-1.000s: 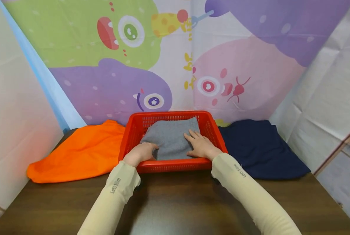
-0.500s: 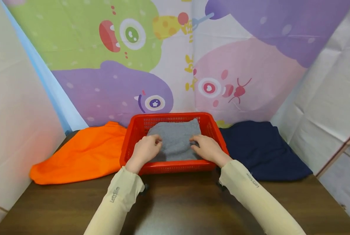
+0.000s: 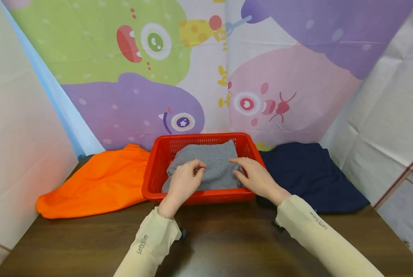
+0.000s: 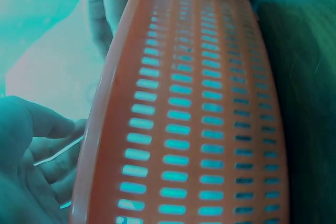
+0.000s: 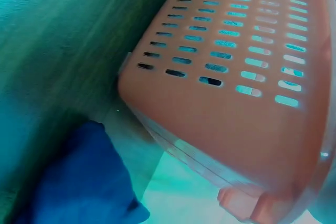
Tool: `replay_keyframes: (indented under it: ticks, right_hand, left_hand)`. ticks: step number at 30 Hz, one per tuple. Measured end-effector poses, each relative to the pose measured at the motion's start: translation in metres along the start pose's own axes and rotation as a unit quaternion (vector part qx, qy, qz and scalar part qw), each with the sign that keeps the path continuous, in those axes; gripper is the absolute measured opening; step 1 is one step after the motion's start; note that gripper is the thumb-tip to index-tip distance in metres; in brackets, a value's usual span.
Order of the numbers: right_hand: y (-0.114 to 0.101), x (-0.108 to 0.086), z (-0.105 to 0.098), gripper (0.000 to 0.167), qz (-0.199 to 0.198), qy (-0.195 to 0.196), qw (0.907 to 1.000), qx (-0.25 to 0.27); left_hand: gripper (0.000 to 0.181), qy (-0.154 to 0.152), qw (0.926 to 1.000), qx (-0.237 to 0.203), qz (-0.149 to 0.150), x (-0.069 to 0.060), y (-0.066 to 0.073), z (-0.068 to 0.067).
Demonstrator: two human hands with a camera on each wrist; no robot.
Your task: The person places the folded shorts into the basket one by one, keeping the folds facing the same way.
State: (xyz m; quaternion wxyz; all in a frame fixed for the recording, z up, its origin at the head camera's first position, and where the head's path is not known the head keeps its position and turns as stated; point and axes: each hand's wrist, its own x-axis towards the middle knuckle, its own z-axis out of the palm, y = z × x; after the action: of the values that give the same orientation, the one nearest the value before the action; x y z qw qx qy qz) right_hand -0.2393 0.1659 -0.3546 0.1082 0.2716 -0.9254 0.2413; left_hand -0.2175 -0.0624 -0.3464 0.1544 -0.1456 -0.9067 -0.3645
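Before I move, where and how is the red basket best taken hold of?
Probably by the rim of the red basket, at both short ends, coming down from above. The rim forms a lip round the open top, while the orange cloth and navy cloth lie close beside those ends, so a low approach from either side could catch fabric.

A printed backdrop (image 3: 211, 92) spans the rear, its green, purple and pink cartoon creatures turned sideways around yellow lettering. Whitish sheeting (image 3: 379, 119) walls both sides, creased at right; a pale blue band (image 3: 72, 125) edges the left. The dark brown, wood-grained counter (image 3: 227, 242) shows a soft gleam.
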Motion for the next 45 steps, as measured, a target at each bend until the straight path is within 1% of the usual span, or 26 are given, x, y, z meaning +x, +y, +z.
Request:
replay_keyframes:
  ticks: [2,7,9,12,15,17,21,23,27,31,37,39,40,43,45]
  right_hand:
    - [0.0,-0.005,-0.001,0.04,-0.003,0.013,0.9998,0.012]
    - [-0.001,-0.017,-0.008,0.041,0.001,0.053,0.9978,0.039]
    - [-0.001,-0.021,-0.011,0.04,-0.006,0.071,0.997,0.029]
    - [0.002,-0.028,-0.014,0.04,-0.025,0.092,0.9955,-0.005]
    - [0.005,-0.035,-0.016,0.04,-0.046,0.107,0.9923,-0.041]
    - [0.008,-0.039,-0.017,0.04,-0.054,0.121,0.9899,-0.052]
    - [0.015,-0.047,-0.021,0.038,-0.056,0.155,0.9851,-0.05]
    - [0.018,-0.051,-0.023,0.038,-0.051,0.171,0.983,-0.043]
    - [0.025,-0.061,-0.029,0.035,-0.034,0.189,0.9807,-0.035]
    - [0.03,-0.07,-0.036,0.032,-0.015,0.201,0.9788,-0.039]
    - [0.038,-0.082,-0.042,0.028,0.017,0.225,0.9732,-0.044]
    - [0.042,-0.087,-0.042,0.027,0.028,0.232,0.9712,-0.047]
    - [0.043,-0.089,-0.043,0.026,0.032,0.234,0.9706,-0.048]
    - [0.05,-0.096,-0.045,0.024,0.045,0.225,0.9715,-0.06]
    - [0.054,-0.1,-0.048,0.023,0.059,0.203,0.9752,-0.066]
  left_hand:
    - [0.016,0.008,0.9998,-0.016,0.0,-0.003,0.001,0.004]
    - [0.015,0.024,0.9986,-0.038,0.029,-0.01,0.007,0.01]
    - [0.014,0.031,0.9975,-0.048,0.041,-0.012,0.011,0.011]
    - [0.014,0.038,0.9953,-0.072,0.053,-0.015,0.017,0.014]
    - [0.014,0.04,0.9932,-0.091,0.061,-0.019,0.021,0.019]
    - [0.015,0.037,0.992,-0.099,0.068,-0.023,0.024,0.023]
    - [0.016,0.033,0.9907,-0.096,0.091,-0.028,0.028,0.031]
    - [0.016,0.036,0.99,-0.087,0.105,-0.031,0.03,0.035]
    - [0.015,0.038,0.9875,-0.064,0.139,-0.037,0.033,0.045]
    - [0.015,0.032,0.9828,-0.04,0.177,-0.042,0.038,0.054]
    - [0.013,0.024,0.9741,-0.012,0.225,-0.048,0.048,0.062]
    - [0.013,0.018,0.9706,0.004,0.24,-0.052,0.051,0.067]
    - [0.013,0.01,0.9693,0.008,0.246,-0.054,0.053,0.07]
    - [0.013,-0.033,0.9661,0.02,0.255,-0.061,0.056,0.079]
    - [0.012,-0.07,0.9637,0.03,0.256,-0.065,0.057,0.086]
